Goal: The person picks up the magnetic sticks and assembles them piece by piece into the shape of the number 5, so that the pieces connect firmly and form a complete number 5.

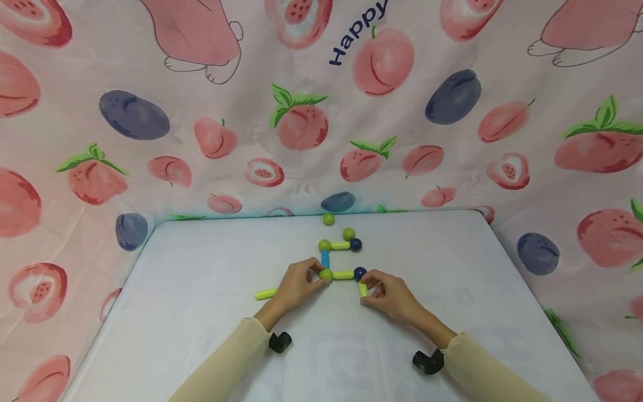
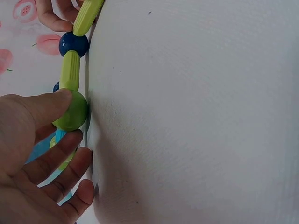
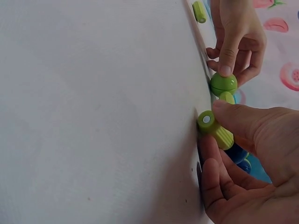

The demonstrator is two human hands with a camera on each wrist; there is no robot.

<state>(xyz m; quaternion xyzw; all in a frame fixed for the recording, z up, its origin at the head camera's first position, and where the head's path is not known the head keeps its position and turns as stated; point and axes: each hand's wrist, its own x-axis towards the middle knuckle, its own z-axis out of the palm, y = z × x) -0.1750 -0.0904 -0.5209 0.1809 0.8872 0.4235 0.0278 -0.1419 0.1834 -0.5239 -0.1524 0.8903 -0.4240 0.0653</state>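
Note:
In the head view, my left hand (image 1: 296, 283) pinches a green ball (image 1: 326, 275) between thumb and fingers. From that ball a lime rod (image 1: 344, 275) runs right to a navy ball (image 1: 359, 273), and a blue rod (image 1: 325, 259) runs back to another green ball (image 1: 324, 245). A second lime rod (image 1: 340, 245) joins that one to a far navy ball (image 1: 355, 245). My right hand (image 1: 394, 296) grips a lime stick (image 3: 223, 136), one end at the near navy ball. Its free end, a round face with a pale centre, points toward me.
One loose green ball (image 1: 329, 219) lies near the table's back edge. Another green ball (image 1: 349, 234) sits just behind the far navy ball. A spare lime rod (image 1: 266, 293) lies left of my left hand on the white table (image 1: 201, 251). Fruit-printed cloth (image 1: 226, 139) hangs behind.

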